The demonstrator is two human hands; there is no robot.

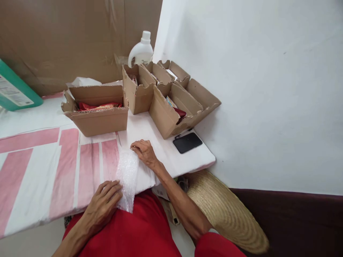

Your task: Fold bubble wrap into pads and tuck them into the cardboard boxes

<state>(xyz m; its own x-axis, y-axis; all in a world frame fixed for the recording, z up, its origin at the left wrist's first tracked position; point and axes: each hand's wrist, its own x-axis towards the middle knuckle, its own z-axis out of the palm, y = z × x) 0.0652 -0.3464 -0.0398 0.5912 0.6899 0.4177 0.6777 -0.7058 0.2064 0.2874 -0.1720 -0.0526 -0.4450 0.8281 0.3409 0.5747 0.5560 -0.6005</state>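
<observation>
A strip of clear bubble wrap [127, 178] lies over the front edge of a low table [40, 167] covered in white and pink cloth. My left hand [103, 205] rests on the strip's near end at the table edge, fingers curled down on it. My right hand [143, 151] presses the far end of the strip flat on the cloth, fingers bent and together. Red cloth covers my lap below the table edge.
Several open cardboard boxes stand at the back: a wide one [98, 109] with red packets, a middle one [138, 89], a right one [174, 105]. A black phone [187, 142] lies by the right box. White jug [141, 50], green container [14, 91], straw hat [225, 210] on the floor.
</observation>
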